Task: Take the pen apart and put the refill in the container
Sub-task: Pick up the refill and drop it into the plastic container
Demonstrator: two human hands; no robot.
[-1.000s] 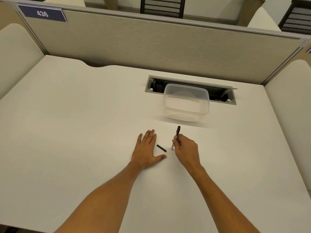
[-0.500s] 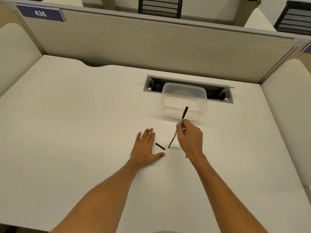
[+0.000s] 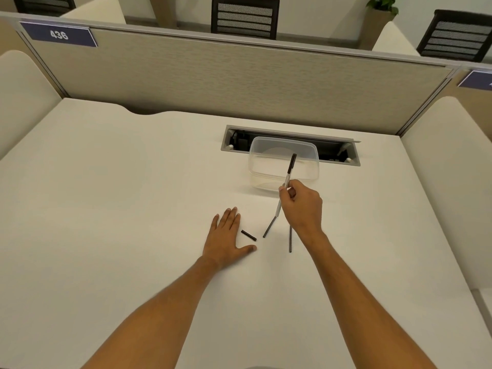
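Head view, right hand [image 3: 302, 206]: fingers pinched around the pen [image 3: 286, 182], raised and tilted, dark tip over the container's near rim.
Left hand [image 3: 226, 237]: flat, fingers spread, holding nothing.
Container [image 3: 314, 166]: clear, beside the desk's cable slot [image 3: 343, 153].
Loose parts: short black piece [image 3: 248, 235] beside the left thumb; thin dark rod [image 3: 290, 239] below the right wrist.
Desk [image 3: 106, 195]: wide bare surface to the left.

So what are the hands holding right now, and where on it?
The right hand pinches the pen around its middle; the left hand lies flat, holding nothing.
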